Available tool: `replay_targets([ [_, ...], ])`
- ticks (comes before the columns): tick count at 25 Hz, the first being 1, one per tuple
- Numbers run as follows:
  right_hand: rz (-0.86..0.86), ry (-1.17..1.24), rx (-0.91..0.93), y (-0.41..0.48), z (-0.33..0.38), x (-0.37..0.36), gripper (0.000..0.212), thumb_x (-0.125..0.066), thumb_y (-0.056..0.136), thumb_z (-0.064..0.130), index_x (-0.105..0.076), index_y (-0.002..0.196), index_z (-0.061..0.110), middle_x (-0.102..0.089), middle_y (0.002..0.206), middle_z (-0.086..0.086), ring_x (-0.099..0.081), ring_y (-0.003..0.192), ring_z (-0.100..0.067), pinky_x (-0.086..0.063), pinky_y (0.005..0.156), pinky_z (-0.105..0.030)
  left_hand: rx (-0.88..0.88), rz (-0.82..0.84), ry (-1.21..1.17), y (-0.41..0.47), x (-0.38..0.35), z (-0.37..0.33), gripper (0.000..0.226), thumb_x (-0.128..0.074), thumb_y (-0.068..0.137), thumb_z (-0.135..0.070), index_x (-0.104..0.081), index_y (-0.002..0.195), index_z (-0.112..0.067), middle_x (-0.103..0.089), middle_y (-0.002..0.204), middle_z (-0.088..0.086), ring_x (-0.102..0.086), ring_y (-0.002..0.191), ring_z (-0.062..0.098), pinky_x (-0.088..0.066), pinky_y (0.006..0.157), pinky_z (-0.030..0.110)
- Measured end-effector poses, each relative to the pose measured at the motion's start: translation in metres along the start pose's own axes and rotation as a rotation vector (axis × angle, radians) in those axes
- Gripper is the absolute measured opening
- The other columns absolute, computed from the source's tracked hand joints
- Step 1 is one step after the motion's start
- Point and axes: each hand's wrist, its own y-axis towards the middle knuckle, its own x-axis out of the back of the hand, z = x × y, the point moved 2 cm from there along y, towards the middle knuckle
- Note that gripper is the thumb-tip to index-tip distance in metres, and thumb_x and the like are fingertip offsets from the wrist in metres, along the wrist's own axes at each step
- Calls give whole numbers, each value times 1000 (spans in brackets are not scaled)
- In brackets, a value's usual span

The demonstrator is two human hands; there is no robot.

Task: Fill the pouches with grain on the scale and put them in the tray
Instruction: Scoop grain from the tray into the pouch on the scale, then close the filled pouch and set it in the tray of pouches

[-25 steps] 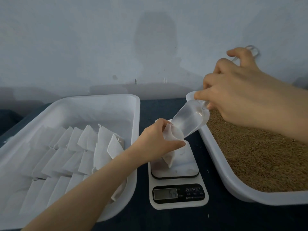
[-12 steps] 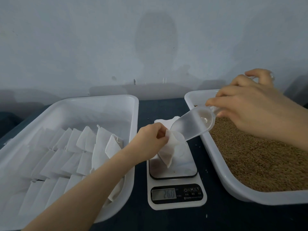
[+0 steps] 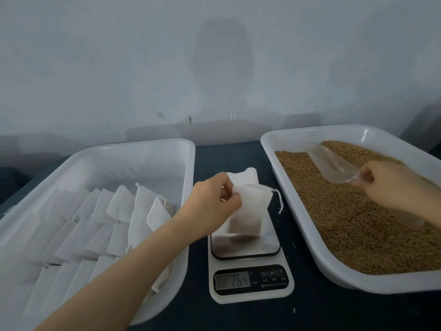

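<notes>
**Pouch at the scale, scoop in the grain**

The left hand (image 3: 214, 201) pinches the top corner of a white cloth drawstring pouch (image 3: 250, 211) between fingers and thumb. The pouch's base is at the steel plate of the white digital scale (image 3: 250, 275). The right hand's (image 3: 391, 185) fingers curl round the handle of a clear plastic scoop (image 3: 331, 166) lying on brown grain (image 3: 346, 223).

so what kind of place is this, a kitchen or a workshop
Probably a small hand-packing bench rather than a kitchen: a digital scale, a tray of loose grain and a second tray of white pouches.
</notes>
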Motion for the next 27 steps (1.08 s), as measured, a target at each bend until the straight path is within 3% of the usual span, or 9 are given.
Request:
replay_targets([
  [5, 134, -71, -98, -2, -5, -11, 19, -62, 89, 29, -61, 101, 13, -62, 89, -2, -58, 78, -15, -44, 62, -27, 0, 156, 55, 2, -1, 2, 20, -55, 90, -24, -43, 75, -29, -60, 63, -15, -62, 63, 6, -40, 52, 7],
  [8, 160, -114, -105, -4, -3, -11, 27, -63, 88, 31, -61, 108, 14, -63, 104, -6, -57, 91, -20, -44, 74, -28, 7, 270, -11, 1, -2, 3, 15, -52, 92, -24, -45, 79, -28, -65, 70, -15, -68, 69, 3, -52, 63, 16],
  [12, 203, -172, -126, -8, 2, -8, 29, -61, 90, 32, -61, 110, 10, -63, 101, -7, -56, 87, -19, -46, 75, -27, -1, 261, -48, 1, 0, 5, 13, -48, 96, -26, -44, 84, -31, -65, 74, -14, -67, 70, 3, -55, 66, 18],
  [15, 7, -205, 30, -15, 20, 2, 44, -60, 90, 35, -55, 126, 11, -58, 117, -9, -57, 98, -20, -50, 85, -32, 8, 245, -68, 2, -2, 7, 12, -46, 97, -27, -44, 86, -30, -65, 74, -13, -67, 69, 4, -58, 68, 22],
  [17, -66, 42, 246, -28, 51, 8, 55, -59, 85, 42, -46, 135, 23, -55, 127, 3, -55, 92, -3, -47, 71, -15, 20, 245, -70, 2, -3, 7, 10, -46, 97, -27, -45, 87, -29, -66, 76, -11, -67, 71, 7, -59, 71, 26],
  [20, 151, 275, 456, -51, 111, 0, 69, -61, 72, 60, -40, 135, 41, -54, 111, 25, -49, 82, 13, -37, 65, -9, 37, 240, -63, 3, -2, 7, 11, -46, 96, -25, -45, 86, -30, -64, 78, -10, -67, 74, 11, -59, 71, 27],
  [22, 209, 278, 489, -53, 136, -15, 58, -69, 75, 52, -49, 128, 38, -55, 98, 24, -50, 76, 12, -36, 59, -8, 48, 235, -68, 2, 0, 6, 10, -46, 95, -24, -45, 87, -29, -64, 80, -7, -67, 75, 14, -59, 70, 27],
  [24, 143, 320, 483, -49, 148, -20, 25, -70, 82, 36, -65, 106, 29, -57, 80, 20, -52, 64, 11, -38, 53, -6, 59, 224, -92, 1, 2, 6, 8, -45, 95, -22, -44, 87, -26, -63, 84, -1, -67, 78, 17, -60, 72, 32],
  [27, 23, 427, 463, -44, 150, -20, 3, -67, 86, 29, -64, 85, 29, -55, 67, 15, -51, 56, 11, -36, 49, -8, 54, 178, -64, 3, 7, 7, 12, -45, 94, -21, -40, 85, -26, -60, 90, 3, -66, 82, 20, -60, 69, 30],
])
